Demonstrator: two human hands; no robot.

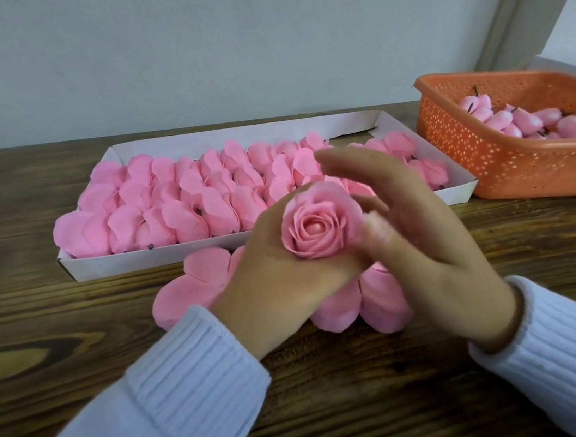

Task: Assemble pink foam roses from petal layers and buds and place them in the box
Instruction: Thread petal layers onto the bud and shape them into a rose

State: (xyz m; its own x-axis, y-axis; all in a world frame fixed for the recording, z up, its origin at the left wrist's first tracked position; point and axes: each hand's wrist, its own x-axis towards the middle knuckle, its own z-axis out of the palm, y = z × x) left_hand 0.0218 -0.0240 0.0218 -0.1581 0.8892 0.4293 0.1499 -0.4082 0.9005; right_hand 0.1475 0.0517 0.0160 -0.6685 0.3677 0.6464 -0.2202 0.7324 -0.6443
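The left hand (279, 275) grasps the assembled rose (317, 227) round its base, above flat petal layers (186, 295) that the hands partly hide. The right hand (418, 237) is blurred, with its fingers straight and gripping nothing. It is just right of the rose, and contact is hard to make out. The filled box (158, 255) lies just beyond. The basket (517, 178) of buds (528, 119) is cut off at far right.

The rose (317, 227) is soft pink, its petals spiralling in to a paler centre. The roses in the box (180, 196) are the same flat pink, and the box (158, 253) is plain white. The petal layers (192, 287) are pink too. The tabletop (30, 291) is dark brown with streaked wood grain (a yellowish knot near its left edge). The basket (492, 152) at the right edge is orange, dotted with small holes; its buds (524, 118) are pale pink with dark stems. The sleeves (197, 372) are white with ribbed cuffs.
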